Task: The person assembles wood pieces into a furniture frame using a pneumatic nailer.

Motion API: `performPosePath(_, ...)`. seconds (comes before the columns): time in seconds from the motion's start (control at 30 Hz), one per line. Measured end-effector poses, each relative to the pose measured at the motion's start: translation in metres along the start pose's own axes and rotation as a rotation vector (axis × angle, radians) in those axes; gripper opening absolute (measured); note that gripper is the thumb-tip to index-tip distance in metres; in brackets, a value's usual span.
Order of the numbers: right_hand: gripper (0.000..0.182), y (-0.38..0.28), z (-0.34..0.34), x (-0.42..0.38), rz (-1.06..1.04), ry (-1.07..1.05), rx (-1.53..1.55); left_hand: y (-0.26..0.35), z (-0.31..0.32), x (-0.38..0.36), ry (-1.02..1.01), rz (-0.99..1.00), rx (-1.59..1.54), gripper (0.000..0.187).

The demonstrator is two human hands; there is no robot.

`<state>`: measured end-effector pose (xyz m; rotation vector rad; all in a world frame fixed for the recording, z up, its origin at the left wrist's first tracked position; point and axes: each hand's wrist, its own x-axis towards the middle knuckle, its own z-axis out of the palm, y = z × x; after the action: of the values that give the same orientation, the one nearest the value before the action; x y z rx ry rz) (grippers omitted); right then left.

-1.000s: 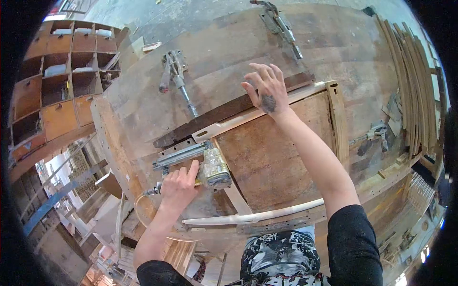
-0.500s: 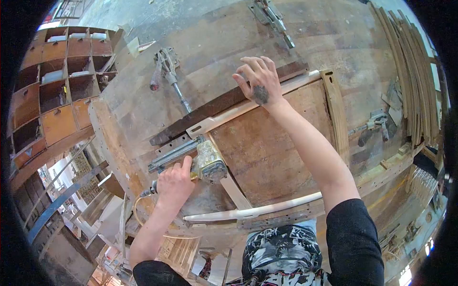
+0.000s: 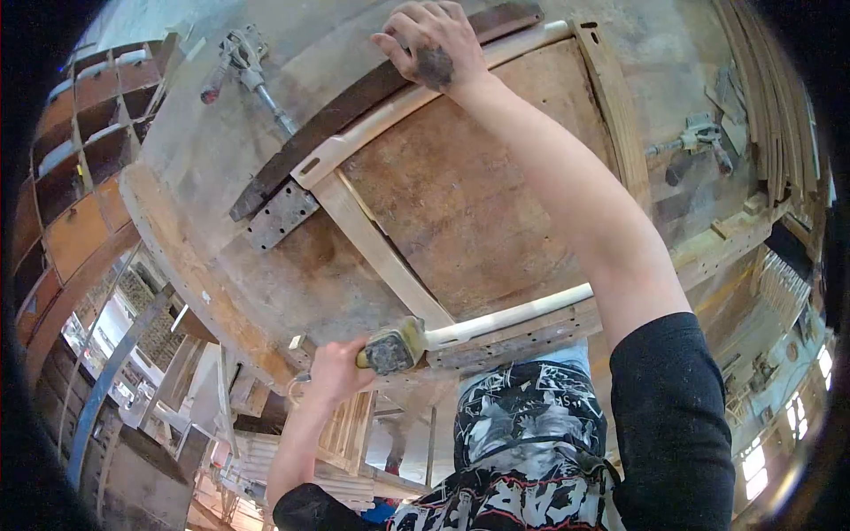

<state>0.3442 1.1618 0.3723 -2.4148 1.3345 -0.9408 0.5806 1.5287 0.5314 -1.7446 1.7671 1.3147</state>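
Note:
My left hand [image 3: 338,370] is wrapped round the handle of a worn, yellowish power tool [image 3: 396,345], likely a nail gun. The tool is at the near left corner of a pale wooden frame [image 3: 372,246], by the end of its lower rail [image 3: 522,310]. My right hand [image 3: 431,44] is at the far rail, over a dark curved board [image 3: 354,104] that lies along it. Its fingers are bent and apart, and nothing shows between them. A perforated metal plate [image 3: 282,215] sits at the frame's far left corner.
Metal toggle clamps stand beyond the frame at the upper left [image 3: 252,78] and to the right [image 3: 697,137]. Long wooden strips [image 3: 770,97] are stacked at the right. Wooden pigeonhole shelves [image 3: 84,177] are at the left.
My left hand has moved the tool from the far left corner toward my body. A metal bar beside that corner no longer shows. The view has shifted, and my right hand appears higher up.

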Motion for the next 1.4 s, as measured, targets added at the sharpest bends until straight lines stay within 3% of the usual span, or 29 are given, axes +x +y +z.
performPosePath(0.3,0.025,0.001,0.003,-0.002,0.011,0.024,-0.002,0.005,0.038,0.015,-0.163,0.052,-0.029,0.044)
performPosePath(0.63,0.024,0.009,0.016,-0.007,0.006,0.077,-0.065,0.023,0.011,0.02,-0.247,-0.036,0.018,0.05)
performPosePath(0.8,0.022,0.004,0.01,-0.005,0.021,0.092,-0.026,0.028,0.014,0.008,-0.172,-0.046,0.029,0.05)
performPosePath(0.93,0.019,0.006,0.009,-0.012,-0.01,0.14,-0.031,0.069,0.008,-0.01,-0.01,-0.115,-0.003,0.049)
performPosePath(1.03,0.016,0.005,-0.044,-0.046,0.049,0.268,0.115,0.108,0.017,-0.007,0.204,-0.138,0.023,0.05)
performPosePath(1.1,0.017,0.017,-0.129,-0.076,0.043,0.274,0.063,0.129,0.024,0.007,0.228,-0.137,-0.045,0.05)
performPosePath(1.17,0.016,0.074,-0.194,-0.119,0.05,0.135,-0.216,0.158,0.026,0.02,0.248,-0.158,-0.058,0.05)
performPosePath(1.23,0.008,0.112,-0.273,-0.143,0.263,-0.089,-0.284,0.196,0.026,0.033,0.261,-0.205,-0.02,0.049)
performPosePath(1.27,0.015,0.142,-0.299,-0.162,0.423,-0.339,-0.395,0.212,0.027,0.038,0.264,-0.234,-0.001,0.049)
performPosePath(1.33,0.027,0.168,-0.338,-0.179,0.45,-0.523,-0.296,0.238,0.028,0.049,0.266,-0.287,0.055,0.049)
performPosePath(1.4,0.037,0.169,-0.368,-0.176,0.479,-0.496,-0.149,0.259,0.027,0.055,0.295,-0.359,0.09,0.047)
